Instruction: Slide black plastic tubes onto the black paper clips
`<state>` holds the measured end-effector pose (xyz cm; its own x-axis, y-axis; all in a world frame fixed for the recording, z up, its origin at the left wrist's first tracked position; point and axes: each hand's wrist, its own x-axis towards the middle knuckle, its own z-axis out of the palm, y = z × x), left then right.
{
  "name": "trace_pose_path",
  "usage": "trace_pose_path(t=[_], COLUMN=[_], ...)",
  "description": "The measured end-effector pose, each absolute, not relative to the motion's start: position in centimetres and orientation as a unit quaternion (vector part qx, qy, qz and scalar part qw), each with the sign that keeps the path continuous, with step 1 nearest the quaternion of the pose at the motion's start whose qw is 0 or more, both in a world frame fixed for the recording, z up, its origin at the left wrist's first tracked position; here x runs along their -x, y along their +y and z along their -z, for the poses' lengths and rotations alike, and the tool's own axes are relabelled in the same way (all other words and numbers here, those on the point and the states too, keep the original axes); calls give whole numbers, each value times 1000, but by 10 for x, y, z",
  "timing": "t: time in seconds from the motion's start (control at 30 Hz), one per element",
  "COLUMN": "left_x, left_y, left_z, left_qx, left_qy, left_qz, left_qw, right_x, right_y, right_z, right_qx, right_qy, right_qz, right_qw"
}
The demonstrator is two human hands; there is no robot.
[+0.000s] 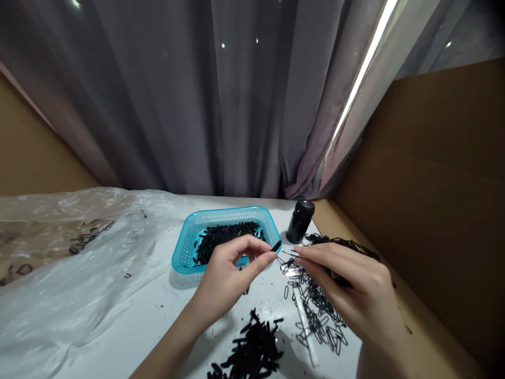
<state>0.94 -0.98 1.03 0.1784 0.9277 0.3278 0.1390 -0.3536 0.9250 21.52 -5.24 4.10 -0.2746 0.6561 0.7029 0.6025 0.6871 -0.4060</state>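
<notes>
My left hand [231, 273] is closed in a pinch on a small black tube piece [276, 246], held just in front of a blue plastic basket [185, 247] that has several black pieces in it. My right hand [351, 287] is also pinched, holding a thin black wire clip [291, 253] whose tip points at the tube piece. Under my right hand lies a heap of black wire clips [319, 310]. A pile of black tube pieces [252, 350] lies on the white table near me.
A small black bottle [300, 220] stands behind the clips. Crumpled clear plastic sheet [74, 273] with a few clips covers the left. Brown cardboard walls [434, 200] close the right and left sides. A grey curtain [197, 95] hangs behind. A white stick [305, 326] lies among the clips.
</notes>
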Motion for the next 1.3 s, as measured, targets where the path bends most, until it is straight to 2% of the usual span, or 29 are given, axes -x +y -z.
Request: trace_pose_path(t=[0.37,0.8,1.03,1.3], left_x=[-10,-10,-10,-9], left_y=[-15,-18,-19,-19], left_z=[-17,-16,-19,-19], left_qx=[-670,-712,-707,-697], left_qy=[400,378,374,381], left_qz=[-504,-523,-525,-523], left_qw=[369,278,290,309], right_x=[-213,-213,-213,-213], right_y=[-51,-50,-49,-51], right_z=[-38,-37,-38,-42], right_qx=[393,402,407,335], right_qy=[-801,-809,-793,-812], right_qz=[-12,4,-39,-102], right_qw=[451,428,452,467])
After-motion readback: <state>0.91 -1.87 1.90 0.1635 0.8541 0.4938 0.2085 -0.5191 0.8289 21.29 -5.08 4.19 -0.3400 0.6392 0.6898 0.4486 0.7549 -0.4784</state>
